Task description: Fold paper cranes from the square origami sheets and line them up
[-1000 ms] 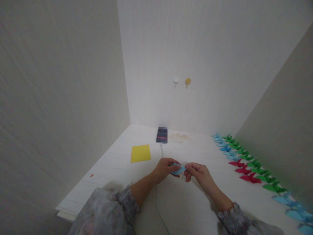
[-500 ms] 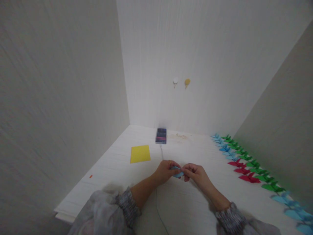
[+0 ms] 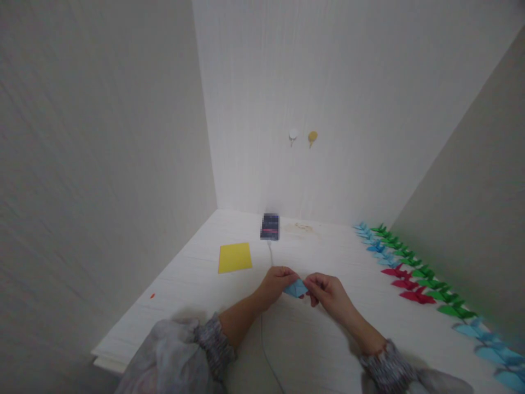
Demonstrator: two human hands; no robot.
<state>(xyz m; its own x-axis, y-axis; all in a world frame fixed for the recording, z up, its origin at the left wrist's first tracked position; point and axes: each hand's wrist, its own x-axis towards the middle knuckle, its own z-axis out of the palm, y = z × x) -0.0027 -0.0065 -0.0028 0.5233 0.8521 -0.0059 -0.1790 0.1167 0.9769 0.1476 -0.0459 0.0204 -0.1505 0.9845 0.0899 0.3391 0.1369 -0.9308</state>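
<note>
A small folded piece of light blue origami paper (image 3: pixel 295 288) is held above the table between my two hands. My left hand (image 3: pixel 274 285) grips its left side, thumb on top and fingers behind. At the paper's right corner, the thumb and forefinger of my right hand (image 3: pixel 326 290) pinch the edge. Crease lines show on the face turned toward me. The fingertips behind the paper are partly hidden.
A yellow paper square (image 3: pixel 235 258) lies left of my hands. Behind them is a phone-like device (image 3: pixel 270 227) with a white cable (image 3: pixel 264 350). Folded paper cranes in red (image 3: pixel 416 296), green (image 3: pixel 456 311) and blue (image 3: pixel 494 354) line the right side. Walls (image 3: pixel 254 137) enclose the table.
The left thumb has shifted back, so more of the blue paper's creased face now shows. The right hand still pinches its right corner.
</note>
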